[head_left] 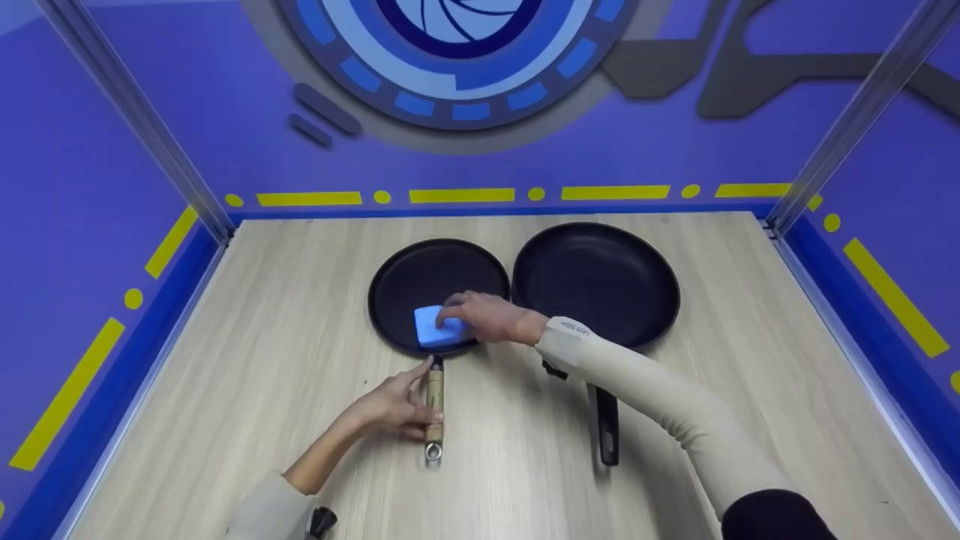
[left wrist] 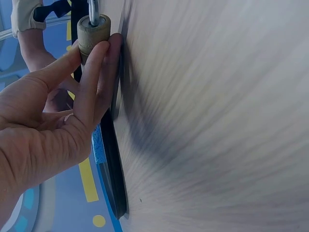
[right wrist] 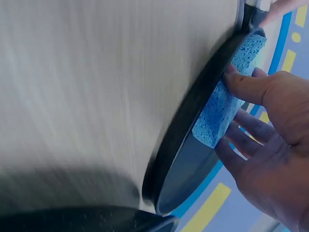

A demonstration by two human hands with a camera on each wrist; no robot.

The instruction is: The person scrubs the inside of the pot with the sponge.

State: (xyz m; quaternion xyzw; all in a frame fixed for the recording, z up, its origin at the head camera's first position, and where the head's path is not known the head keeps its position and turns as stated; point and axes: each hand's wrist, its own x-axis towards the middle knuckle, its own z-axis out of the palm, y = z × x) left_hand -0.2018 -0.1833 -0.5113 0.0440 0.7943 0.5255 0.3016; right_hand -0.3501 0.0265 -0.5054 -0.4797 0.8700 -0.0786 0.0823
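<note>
A blue sponge [head_left: 430,327] lies against the inside of the shallow black pan [head_left: 409,274], near its front rim. My right hand [head_left: 491,315] grips the sponge, thumb on one side and fingers on the other, as the right wrist view shows. The pan's wooden handle [head_left: 435,401], with a metal ring at its end, points toward me. My left hand [head_left: 397,405] holds this handle between thumb and fingers. In the left wrist view the handle's rounded end [left wrist: 94,33] shows between the fingertips.
A larger, deeper black frying pan [head_left: 596,281] stands close on the right, its black handle [head_left: 607,431] toward me under the right forearm. The wooden tabletop [head_left: 262,315] is bounded by blue panels [head_left: 187,150] at the back and sides.
</note>
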